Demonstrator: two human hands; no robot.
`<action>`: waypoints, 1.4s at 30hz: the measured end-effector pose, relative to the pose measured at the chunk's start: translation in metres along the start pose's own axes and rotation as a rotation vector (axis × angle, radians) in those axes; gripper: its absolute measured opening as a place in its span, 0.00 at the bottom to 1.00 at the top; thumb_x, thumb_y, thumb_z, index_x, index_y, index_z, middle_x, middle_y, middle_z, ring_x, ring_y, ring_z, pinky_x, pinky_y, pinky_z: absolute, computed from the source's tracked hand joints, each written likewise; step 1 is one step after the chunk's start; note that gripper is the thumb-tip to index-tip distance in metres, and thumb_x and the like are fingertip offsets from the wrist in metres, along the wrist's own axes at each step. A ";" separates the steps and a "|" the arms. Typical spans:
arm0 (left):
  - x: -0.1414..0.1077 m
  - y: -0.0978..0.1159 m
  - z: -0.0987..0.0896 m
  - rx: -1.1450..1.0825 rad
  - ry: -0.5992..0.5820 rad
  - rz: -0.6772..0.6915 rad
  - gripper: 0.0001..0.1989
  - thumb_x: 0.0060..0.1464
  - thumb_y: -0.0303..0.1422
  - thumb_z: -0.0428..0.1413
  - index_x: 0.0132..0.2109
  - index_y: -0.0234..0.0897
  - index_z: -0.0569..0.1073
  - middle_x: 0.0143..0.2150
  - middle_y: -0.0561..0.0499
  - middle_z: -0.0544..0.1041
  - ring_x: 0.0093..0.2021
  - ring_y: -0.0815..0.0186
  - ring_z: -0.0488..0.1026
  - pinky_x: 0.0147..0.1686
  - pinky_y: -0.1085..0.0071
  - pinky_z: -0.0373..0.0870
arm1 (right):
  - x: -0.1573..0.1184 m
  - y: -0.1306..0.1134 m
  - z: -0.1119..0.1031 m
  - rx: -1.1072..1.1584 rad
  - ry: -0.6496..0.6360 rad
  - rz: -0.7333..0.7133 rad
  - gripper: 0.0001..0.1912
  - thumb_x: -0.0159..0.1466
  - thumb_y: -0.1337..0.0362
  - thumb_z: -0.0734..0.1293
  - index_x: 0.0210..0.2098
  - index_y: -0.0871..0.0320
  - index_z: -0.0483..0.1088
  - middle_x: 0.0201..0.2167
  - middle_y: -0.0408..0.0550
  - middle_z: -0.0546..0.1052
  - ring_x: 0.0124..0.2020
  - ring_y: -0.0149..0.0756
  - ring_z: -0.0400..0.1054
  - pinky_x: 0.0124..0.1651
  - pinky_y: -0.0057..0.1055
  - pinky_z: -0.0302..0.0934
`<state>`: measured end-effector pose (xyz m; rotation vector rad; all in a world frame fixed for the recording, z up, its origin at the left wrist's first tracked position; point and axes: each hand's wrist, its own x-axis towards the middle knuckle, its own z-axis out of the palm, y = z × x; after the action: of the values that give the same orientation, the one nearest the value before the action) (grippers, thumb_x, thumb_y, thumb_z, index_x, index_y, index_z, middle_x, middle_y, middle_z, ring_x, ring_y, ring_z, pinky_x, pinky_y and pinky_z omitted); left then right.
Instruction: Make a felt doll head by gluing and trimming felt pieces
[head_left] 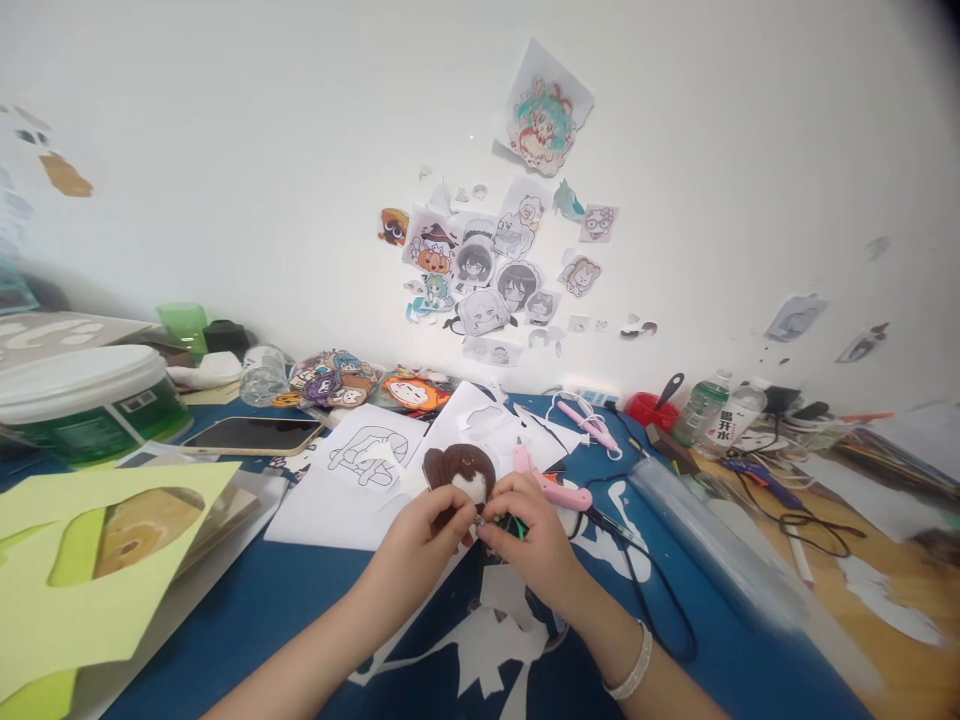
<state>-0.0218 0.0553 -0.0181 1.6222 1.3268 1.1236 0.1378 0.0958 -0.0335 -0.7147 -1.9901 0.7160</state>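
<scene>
1. I see the left hand (429,526) and right hand (536,532) pinching one small greyish piece (479,521).
2. It is at the flat, brown-haired cartoon cutout (452,462).
3. A pink plastic glue gun (553,488) lies beside the right hand.

Bright, diffuse light spreads evenly over the pale wall (300,150) and the desk (262,590), leaving shadows soft. Whitish sheen veils the plastic sleeve (712,540); toward the desk's left and right edges, things look stretched and blurred.

There are two hands (429,532) (536,535), one phone (253,435) and one lidded tub (94,425).
</scene>
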 end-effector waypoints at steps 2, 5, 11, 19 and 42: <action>0.000 0.001 -0.001 -0.034 0.014 -0.029 0.11 0.53 0.39 0.47 0.27 0.39 0.66 0.23 0.55 0.68 0.26 0.67 0.66 0.29 0.71 0.64 | 0.000 0.001 0.001 0.039 0.004 0.007 0.05 0.58 0.64 0.66 0.26 0.55 0.70 0.30 0.44 0.66 0.36 0.37 0.62 0.41 0.35 0.57; 0.000 0.004 -0.003 -0.069 0.051 -0.081 0.12 0.52 0.41 0.47 0.27 0.39 0.65 0.22 0.55 0.69 0.25 0.67 0.66 0.28 0.71 0.64 | 0.002 0.001 -0.001 0.158 -0.016 0.018 0.06 0.59 0.64 0.65 0.26 0.55 0.70 0.31 0.45 0.67 0.37 0.37 0.63 0.42 0.35 0.57; 0.002 0.009 -0.006 -0.124 0.089 -0.137 0.14 0.50 0.44 0.48 0.27 0.39 0.65 0.22 0.54 0.70 0.24 0.67 0.66 0.28 0.70 0.65 | 0.002 0.000 -0.002 0.588 0.026 0.211 0.09 0.60 0.60 0.65 0.26 0.55 0.67 0.39 0.47 0.70 0.41 0.37 0.64 0.44 0.34 0.58; -0.001 0.013 -0.007 -0.135 0.114 -0.133 0.14 0.51 0.44 0.49 0.27 0.39 0.65 0.22 0.54 0.71 0.23 0.67 0.67 0.27 0.71 0.65 | 0.004 0.001 -0.002 0.843 0.038 0.277 0.13 0.62 0.56 0.62 0.25 0.55 0.58 0.19 0.38 0.62 0.24 0.31 0.59 0.36 0.33 0.60; -0.007 0.024 -0.004 -0.311 0.148 -0.291 0.14 0.49 0.44 0.51 0.26 0.38 0.66 0.20 0.55 0.70 0.23 0.68 0.67 0.27 0.72 0.64 | 0.000 -0.005 -0.015 -0.715 0.248 -0.415 0.02 0.60 0.70 0.64 0.33 0.57 0.67 0.31 0.49 0.70 0.34 0.38 0.63 0.36 0.35 0.59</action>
<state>-0.0180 0.0438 0.0037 1.1019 1.3524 1.2162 0.1495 0.0954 -0.0234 -0.7080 -2.0554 -0.3420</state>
